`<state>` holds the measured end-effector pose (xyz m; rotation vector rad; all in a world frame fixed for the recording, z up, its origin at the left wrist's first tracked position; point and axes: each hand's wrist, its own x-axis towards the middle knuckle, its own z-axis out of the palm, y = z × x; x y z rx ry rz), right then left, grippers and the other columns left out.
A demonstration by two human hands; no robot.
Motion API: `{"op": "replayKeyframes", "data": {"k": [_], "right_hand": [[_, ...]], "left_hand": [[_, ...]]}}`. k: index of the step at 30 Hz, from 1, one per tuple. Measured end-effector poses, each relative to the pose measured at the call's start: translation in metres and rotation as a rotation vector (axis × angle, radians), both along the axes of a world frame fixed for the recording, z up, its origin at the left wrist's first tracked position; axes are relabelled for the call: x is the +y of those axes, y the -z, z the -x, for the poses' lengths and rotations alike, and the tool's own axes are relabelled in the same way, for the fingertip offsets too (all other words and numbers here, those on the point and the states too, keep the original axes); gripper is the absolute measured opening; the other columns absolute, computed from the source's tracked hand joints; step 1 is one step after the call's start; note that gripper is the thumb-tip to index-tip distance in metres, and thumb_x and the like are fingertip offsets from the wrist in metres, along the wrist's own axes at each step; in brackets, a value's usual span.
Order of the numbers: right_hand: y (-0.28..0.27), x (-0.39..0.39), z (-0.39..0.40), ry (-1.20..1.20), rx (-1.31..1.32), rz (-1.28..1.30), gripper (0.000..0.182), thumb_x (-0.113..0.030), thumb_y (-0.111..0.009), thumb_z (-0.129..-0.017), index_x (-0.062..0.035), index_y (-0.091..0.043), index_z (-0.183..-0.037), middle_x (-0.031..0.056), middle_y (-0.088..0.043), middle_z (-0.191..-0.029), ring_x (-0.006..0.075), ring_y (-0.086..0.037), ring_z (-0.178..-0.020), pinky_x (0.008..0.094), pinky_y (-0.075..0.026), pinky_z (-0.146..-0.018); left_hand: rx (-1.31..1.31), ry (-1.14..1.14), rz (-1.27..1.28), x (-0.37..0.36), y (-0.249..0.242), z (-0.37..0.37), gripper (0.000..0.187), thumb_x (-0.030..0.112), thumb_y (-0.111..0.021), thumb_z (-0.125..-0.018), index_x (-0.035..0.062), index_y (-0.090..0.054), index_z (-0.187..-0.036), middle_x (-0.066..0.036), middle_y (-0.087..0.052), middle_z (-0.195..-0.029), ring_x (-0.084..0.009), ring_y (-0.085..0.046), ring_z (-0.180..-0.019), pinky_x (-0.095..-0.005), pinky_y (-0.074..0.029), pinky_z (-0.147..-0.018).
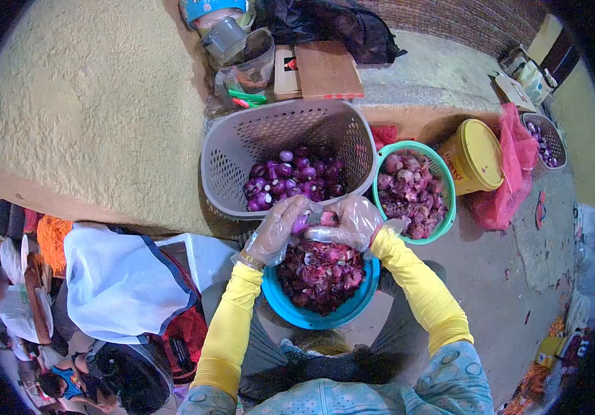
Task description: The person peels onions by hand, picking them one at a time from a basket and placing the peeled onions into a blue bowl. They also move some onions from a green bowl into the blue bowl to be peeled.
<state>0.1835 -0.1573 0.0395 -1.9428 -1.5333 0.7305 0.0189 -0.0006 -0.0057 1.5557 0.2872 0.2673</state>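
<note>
Both hands wear clear plastic gloves. My left hand (280,228) is closed around a purple onion (299,224) at the front edge of the grey basket (225,176). Close beside it, my right hand (354,220) is closed, with a reddish piece of onion (328,218) at its fingers; whether it also holds a tool cannot be made out. Under the hands is a blue basin (319,320) full of dark red onion skins (318,277). Peeled purple onions (297,176) lie in the grey basket. A green basket (451,207) of unpeeled onions (411,194) stands to the right.
A yellow bucket (480,155) and a pink mesh bag (501,204) stand at the right, beside a small basket (550,149) of onions. Wooden boards (328,69) and containers (242,55) sit behind. White cloth (121,283) and people (69,380) are at the left.
</note>
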Motion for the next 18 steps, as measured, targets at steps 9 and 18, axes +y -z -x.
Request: {"op": "replayKeyframes", "data": {"k": [9,18], "right_hand": [[0.018,0.002,0.01,0.057,-0.028,-0.2,0.058,-0.068,-0.067,-0.085,-0.0111,-0.073,-0.081,0.0147,-0.063,-0.063,0.0391,-0.065,-0.063,0.0487,-0.051,-0.064],[0.01,-0.001,0.004,0.059,0.01,-0.104,0.057,-0.067,-0.074,-0.08,-0.0096,-0.071,-0.077,0.0142,-0.066,-0.065,0.0369,-0.068,-0.065,0.047,-0.053,-0.065]], "left_hand": [[0.009,-0.106,-0.11,-0.002,0.008,-0.001,0.045,0.038,-0.041,-0.11,0.0011,-0.067,-0.105,-0.009,-0.068,-0.105,-0.0181,-0.061,-0.1,-0.0334,-0.047,-0.093],[-0.018,-0.108,-0.472,0.009,0.029,0.003,0.044,0.034,-0.037,-0.111,-0.0001,-0.065,-0.108,-0.014,-0.067,-0.106,-0.0254,-0.063,-0.102,-0.0385,-0.047,-0.096]]}}
